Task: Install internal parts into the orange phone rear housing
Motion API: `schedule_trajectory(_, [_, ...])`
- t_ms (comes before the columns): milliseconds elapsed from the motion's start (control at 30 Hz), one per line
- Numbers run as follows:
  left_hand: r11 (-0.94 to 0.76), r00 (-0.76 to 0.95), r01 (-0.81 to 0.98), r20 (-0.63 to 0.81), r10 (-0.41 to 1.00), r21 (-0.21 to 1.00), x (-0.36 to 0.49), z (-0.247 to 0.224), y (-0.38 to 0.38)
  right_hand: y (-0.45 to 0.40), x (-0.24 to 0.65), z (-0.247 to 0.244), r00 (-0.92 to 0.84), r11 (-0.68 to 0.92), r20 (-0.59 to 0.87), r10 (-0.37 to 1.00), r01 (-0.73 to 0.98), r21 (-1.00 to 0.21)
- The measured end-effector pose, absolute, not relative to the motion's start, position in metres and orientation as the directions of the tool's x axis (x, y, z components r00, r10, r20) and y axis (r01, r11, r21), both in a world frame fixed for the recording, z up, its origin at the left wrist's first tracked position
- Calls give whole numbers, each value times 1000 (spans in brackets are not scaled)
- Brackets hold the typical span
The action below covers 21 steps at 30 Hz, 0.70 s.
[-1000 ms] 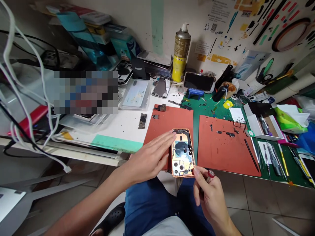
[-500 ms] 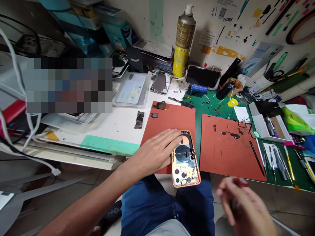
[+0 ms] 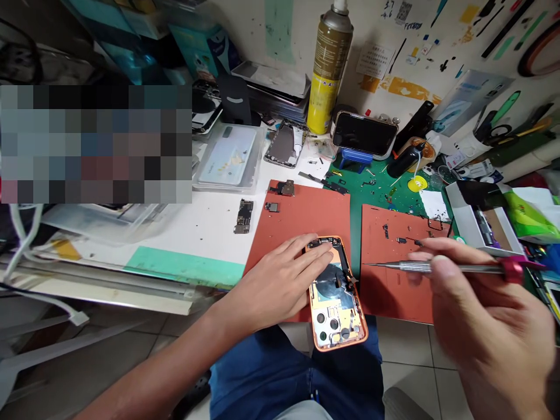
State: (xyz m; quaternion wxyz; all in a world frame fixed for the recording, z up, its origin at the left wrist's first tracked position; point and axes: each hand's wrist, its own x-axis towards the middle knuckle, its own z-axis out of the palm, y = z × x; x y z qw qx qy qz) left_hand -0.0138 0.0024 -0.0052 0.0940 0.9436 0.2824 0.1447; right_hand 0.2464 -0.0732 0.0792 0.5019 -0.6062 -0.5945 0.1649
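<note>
An orange-framed phone housing (image 3: 336, 303) with its inside facing up juts over the near edge of the left red mat. My left hand (image 3: 282, 274) grips it from the left, fingers lying across its upper part. Black parts and flex cable run along the housing's right side, and round camera openings show near its lower end. In my right hand (image 3: 485, 315) is a slim silver precision screwdriver (image 3: 413, 266) with a red end. Its thin tip points left, apart from the housing, above the right mat's left edge.
Small phone parts lie on the left red mat (image 3: 306, 216) and the right red mat (image 3: 394, 297). A logic board (image 3: 243, 216) rests on the white tabletop. Behind stand a spray can (image 3: 328, 70) and a propped phone (image 3: 364, 133). An open white box (image 3: 479, 219) is at right.
My right hand has come up from below the table edge and now shows the screwdriver level, pointing left. The housing, under my left hand, appears slightly lower and further right.
</note>
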Motion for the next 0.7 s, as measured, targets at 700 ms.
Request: schedule_trajectory(700, [-887, 823, 450, 336, 457, 103, -15, -5, -1, -41, 258, 18, -669, 820, 533, 518, 565, -87])
